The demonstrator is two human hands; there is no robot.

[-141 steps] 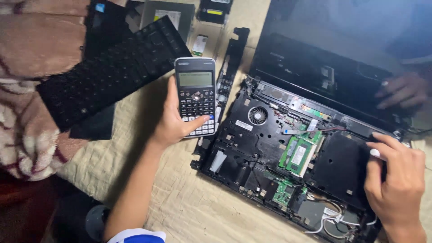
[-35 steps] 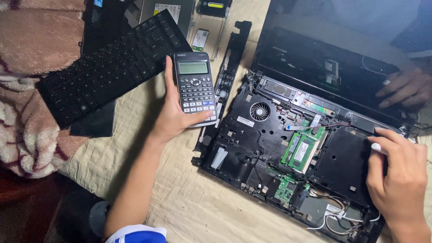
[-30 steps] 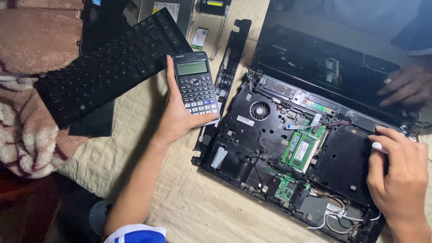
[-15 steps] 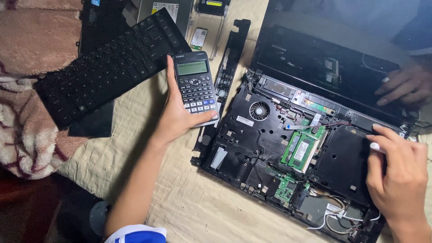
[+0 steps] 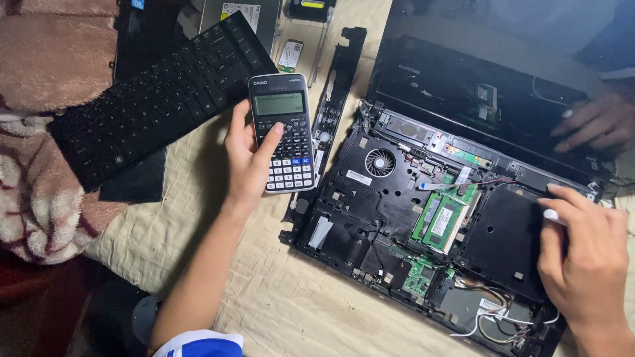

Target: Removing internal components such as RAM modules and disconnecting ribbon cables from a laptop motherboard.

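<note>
The left hand (image 5: 248, 162) is holding a dark grey scientific calculator with a greenish display and pale lower keys (image 5: 283, 132), fingers wrapped behind the body while the thumb is lying across the keypad. The calculator is hovering over the beige quilted bed cover (image 5: 278, 291), between a detached black laptop keyboard (image 5: 159, 99) and the opened black laptop base with its bare fan and green circuit boards (image 5: 397, 211). The right hand (image 5: 585, 258) is resting on the base's right side, fingers loosely curled, pinching nothing. Keying goes best with the thumb tip pressing one key squarely and the display tilted toward the eyes.
</note>
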